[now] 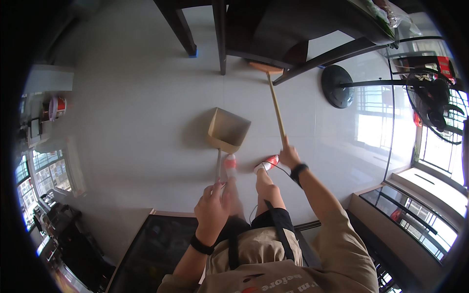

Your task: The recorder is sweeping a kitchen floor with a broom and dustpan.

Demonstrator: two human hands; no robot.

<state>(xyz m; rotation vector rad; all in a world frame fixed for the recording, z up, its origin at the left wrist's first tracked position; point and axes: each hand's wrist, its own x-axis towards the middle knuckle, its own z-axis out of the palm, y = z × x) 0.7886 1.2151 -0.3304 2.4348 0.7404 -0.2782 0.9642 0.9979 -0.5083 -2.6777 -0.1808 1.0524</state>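
Observation:
My right hand [290, 156] grips the yellowish handle of a broom [276, 106]. The broom's orange head is on the floor at the edge of a dark wooden piece of furniture [263, 33], beside one of its legs. My left hand [212, 205] is closed around the upper end of a long-handled dustpan's handle [219, 164]. The beige dustpan [230, 128] lies ahead of my feet, with its hollow facing up and its wide edge away from me. The broom head and the dustpan are apart. I cannot tell whether the pan holds anything.
Dark furniture legs [221, 40] stand on the glossy tiled floor [146, 110]. A standing fan's round black base [337, 86] is at the right, its caged head [436, 104] farther right. Near my right foot [269, 163] runs a thin cable. A dark-topped cabinet [154, 249] lies behind me at the left.

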